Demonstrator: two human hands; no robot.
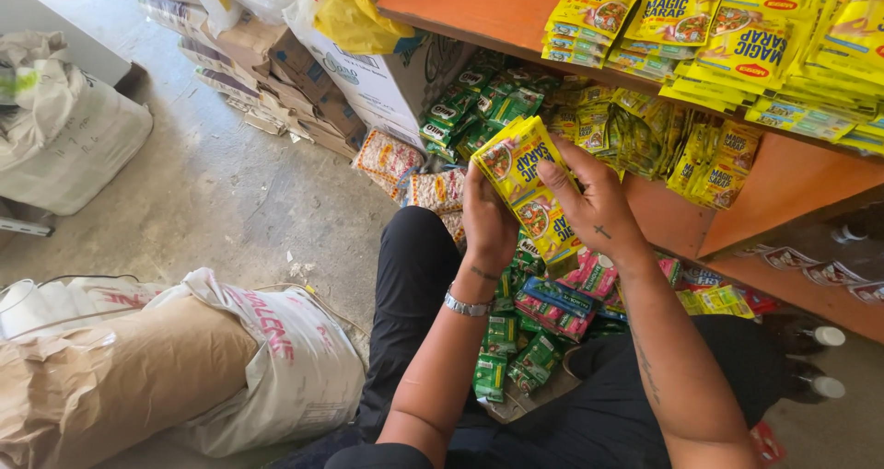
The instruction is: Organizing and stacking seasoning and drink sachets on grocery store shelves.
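Observation:
Both my hands hold a strip of yellow seasoning sachets (521, 176) in front of an orange wooden shelf (488, 9). My left hand (488, 222) grips the strip from behind, a metal watch on its wrist. My right hand (597, 207) presses its fingers on the strip's front. Green sachets (516, 358) and pink sachets (575, 289) lie in my lap below the hands.
Stacks of yellow sachets (737, 36) lie on the shelf top, and more yellow ones (663, 142) and green ones (479, 110) on the lower shelf. Cardboard boxes (276, 73) stand behind. Big sacks (166, 358) lie on the concrete floor at left. Bottles (820, 358) stand at right.

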